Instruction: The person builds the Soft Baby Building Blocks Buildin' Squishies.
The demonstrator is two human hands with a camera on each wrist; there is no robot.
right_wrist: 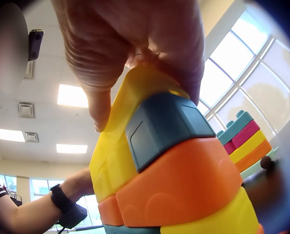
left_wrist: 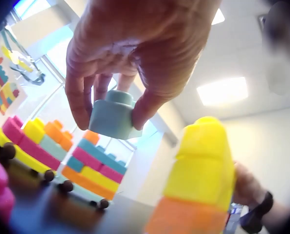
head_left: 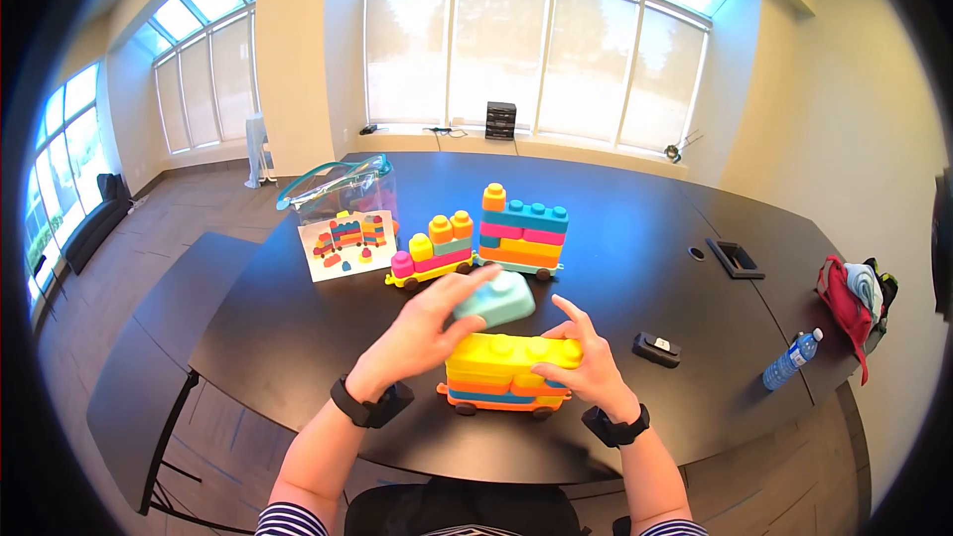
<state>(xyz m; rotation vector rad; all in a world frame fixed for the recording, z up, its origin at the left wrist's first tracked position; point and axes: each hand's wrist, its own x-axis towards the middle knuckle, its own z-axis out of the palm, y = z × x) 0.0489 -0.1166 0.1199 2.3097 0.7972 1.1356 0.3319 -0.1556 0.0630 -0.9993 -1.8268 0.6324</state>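
My left hand (head_left: 422,326) holds a mint-green toy building block (head_left: 506,300) between thumb and fingers, above and just behind a block-built train wagon (head_left: 494,399). In the left wrist view the block (left_wrist: 112,117) has its stud upward. Yellow blocks (head_left: 481,352) top the wagon, with orange and blue layers below on an orange wheeled base. With thumb on the near side and fingers beyond, my right hand (head_left: 593,362) grips the wagon's right end. A dark blue block (right_wrist: 169,124) shows under the yellow one in the right wrist view.
Behind stand a stepped wagon (head_left: 437,256) and a taller wagon (head_left: 521,238). A clear bag (head_left: 382,184) with a picture card (head_left: 347,246) is at back left. Rightward lie a small black case (head_left: 656,349), a water bottle (head_left: 792,361) and a red bag (head_left: 842,300).
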